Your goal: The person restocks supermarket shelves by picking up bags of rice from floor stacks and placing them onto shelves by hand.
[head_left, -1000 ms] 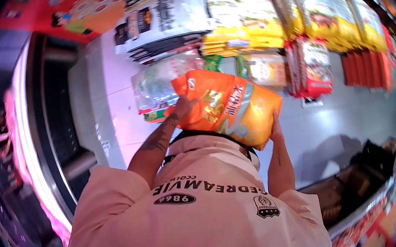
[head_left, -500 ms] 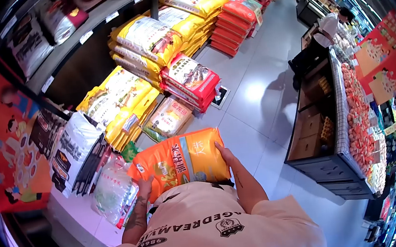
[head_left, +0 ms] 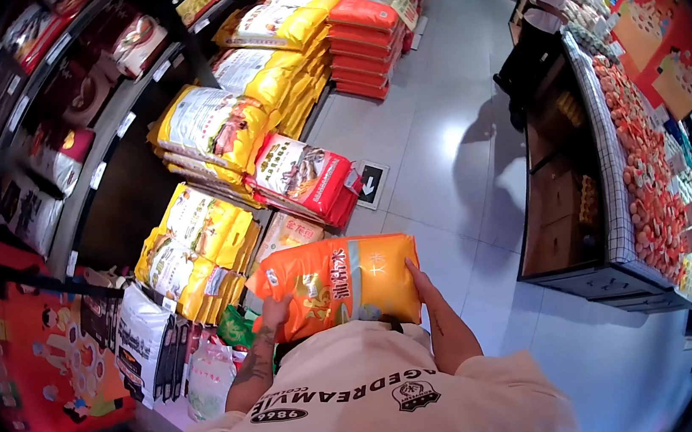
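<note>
Both hands are on the orange bag (head_left: 339, 289), and there it is, lengthwise between them, right in front of the pale shirt (head_left: 366, 393)! The left hand (head_left: 276, 312) has the left end, thumb up on the wrapper; the right hand (head_left: 424, 286) clasps the opposite end along its edge. The bag is squeezed between the two, though the fingers tucked out of sight can't be read.

Just beyond the hands, a packet (head_left: 288, 234) peeks out behind the bag, and farther ahead lies a red bag (head_left: 303, 178). Ahead of the left hand and off to its left, it's a pile of yellow bags (head_left: 196, 246)! Nearer that same hand, a green pack (head_left: 237, 326), then a clear bag (head_left: 210, 375) close by the forearm. Ahead of the right hand, an arrow sign (head_left: 371, 185) sits on the floor (head_left: 455, 195); well ahead and right, another person (head_left: 543, 14) stands.
</note>
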### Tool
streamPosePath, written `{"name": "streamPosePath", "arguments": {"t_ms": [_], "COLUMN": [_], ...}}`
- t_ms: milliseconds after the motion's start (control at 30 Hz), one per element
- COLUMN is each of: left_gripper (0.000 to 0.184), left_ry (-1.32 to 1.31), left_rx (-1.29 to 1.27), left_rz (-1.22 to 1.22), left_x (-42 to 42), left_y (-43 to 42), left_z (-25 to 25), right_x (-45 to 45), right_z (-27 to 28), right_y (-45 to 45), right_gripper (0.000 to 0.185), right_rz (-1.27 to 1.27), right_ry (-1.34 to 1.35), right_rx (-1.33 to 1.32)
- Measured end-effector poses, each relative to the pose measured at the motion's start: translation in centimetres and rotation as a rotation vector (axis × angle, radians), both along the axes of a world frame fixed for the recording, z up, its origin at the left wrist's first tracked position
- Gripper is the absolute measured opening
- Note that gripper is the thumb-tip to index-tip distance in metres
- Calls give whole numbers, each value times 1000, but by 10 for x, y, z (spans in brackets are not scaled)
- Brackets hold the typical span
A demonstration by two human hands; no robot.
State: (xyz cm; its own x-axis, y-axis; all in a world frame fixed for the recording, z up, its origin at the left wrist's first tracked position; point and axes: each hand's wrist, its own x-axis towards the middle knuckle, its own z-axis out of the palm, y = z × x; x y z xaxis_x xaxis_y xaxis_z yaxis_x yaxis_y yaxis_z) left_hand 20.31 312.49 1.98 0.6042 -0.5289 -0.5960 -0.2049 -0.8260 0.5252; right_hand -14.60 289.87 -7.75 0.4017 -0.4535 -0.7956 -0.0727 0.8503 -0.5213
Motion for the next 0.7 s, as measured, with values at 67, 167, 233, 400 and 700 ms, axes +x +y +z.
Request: {"name": "streamPosePath", "arguments": {"t_ms": [67,167,233,400,700], "left_gripper": [53,61,65,67,64], "left_ry": [-59,-160,-117,-88,35], "left_rx": [-145,-119,-61,-61,-223], "left_rz": [-78,-242,-422,-672,-829], "left_x": [5,14,9,-28,-36], "left_y": [-42,-113,-173,-323,-513], "left_z": [-27,-75,-69,-44,-60], "right_x": [-22,-52,-68,-99,-99], "right_z": [-6,-10,2,11,49], "right_y": [-18,-33,-35,-58,-176], "right_gripper": [74,77,80,76,81], "right_rz": [-105,-261,-384,-618,-876], "right_ry": [-11,8,-57,-151,185], "right_rx": [34,28,13,28,-108]}}
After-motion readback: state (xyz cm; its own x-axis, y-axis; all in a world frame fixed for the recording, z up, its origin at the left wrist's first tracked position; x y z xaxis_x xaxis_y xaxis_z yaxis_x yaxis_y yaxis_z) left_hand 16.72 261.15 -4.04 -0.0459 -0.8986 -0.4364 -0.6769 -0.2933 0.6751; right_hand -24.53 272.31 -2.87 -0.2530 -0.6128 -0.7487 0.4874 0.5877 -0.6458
